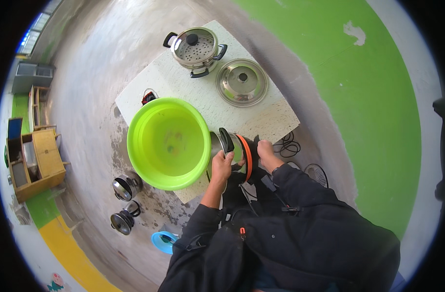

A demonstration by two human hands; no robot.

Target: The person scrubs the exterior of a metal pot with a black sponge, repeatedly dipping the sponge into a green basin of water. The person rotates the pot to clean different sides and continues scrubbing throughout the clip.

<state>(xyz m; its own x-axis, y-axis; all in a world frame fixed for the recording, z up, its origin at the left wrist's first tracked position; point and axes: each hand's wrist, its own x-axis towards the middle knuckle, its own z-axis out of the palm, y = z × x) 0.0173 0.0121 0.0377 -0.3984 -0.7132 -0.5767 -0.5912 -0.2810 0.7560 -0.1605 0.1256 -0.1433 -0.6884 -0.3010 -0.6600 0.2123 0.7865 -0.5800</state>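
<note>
Before me stands a large lime-green plastic basin (167, 144), its floor showing blurred dark patches. At its right rim I hold a shiny metal pot (237, 151) tipped on its side, with its mouth towards the basin. The pot has black handles and an orange band (248, 157) near its dark base. My left hand (222, 164) grips the pot by the black handle (226, 140) near the mouth. With my right hand (267, 152) I hold a black part at the base end. Whether any liquid is leaving the pot, I cannot tell.
On the speckled white table (193, 85) are a steamer pot (195, 49), a glass-and-steel lid (241, 82) and a small dark red-and-black item (148, 98). A black cable (289, 146) lies by the table's right corner. Metal pots (126, 186) and a light-blue basin (164, 241) rest on the wet-spotted floor.
</note>
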